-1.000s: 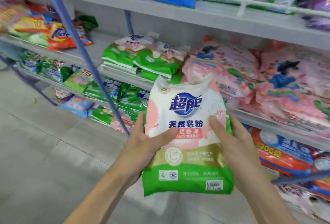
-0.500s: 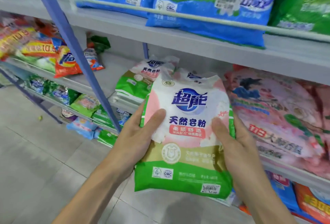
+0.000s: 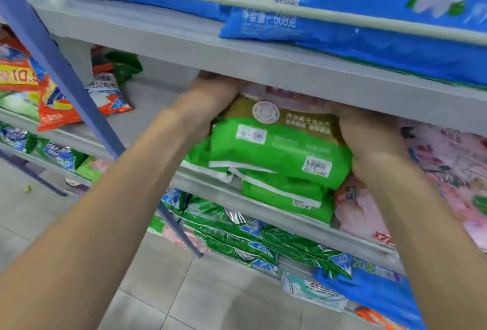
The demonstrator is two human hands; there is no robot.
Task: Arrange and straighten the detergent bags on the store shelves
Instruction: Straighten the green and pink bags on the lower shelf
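The green, gold and white detergent bag (image 3: 279, 145) lies flat on top of a stack of like green bags (image 3: 287, 198) on the middle shelf (image 3: 210, 184). Its upper half is hidden under the shelf above. My left hand (image 3: 208, 100) grips its left side, fingers reaching in under the upper shelf. My right hand (image 3: 369, 140) holds its right edge. Both forearms stretch in from the bottom of the view.
A grey upper shelf (image 3: 263, 66) with a rail carries blue bags (image 3: 355, 21) just above my hands. Pink bags (image 3: 448, 171) lie to the right, orange bags (image 3: 60, 108) to the left past a slanted blue post (image 3: 66, 76). Green bags (image 3: 237, 235) fill the lower shelf.
The bag went from upright in front of me to lying flat on the stack inside the middle shelf. Both hands moved forward with it, and the view came closer.
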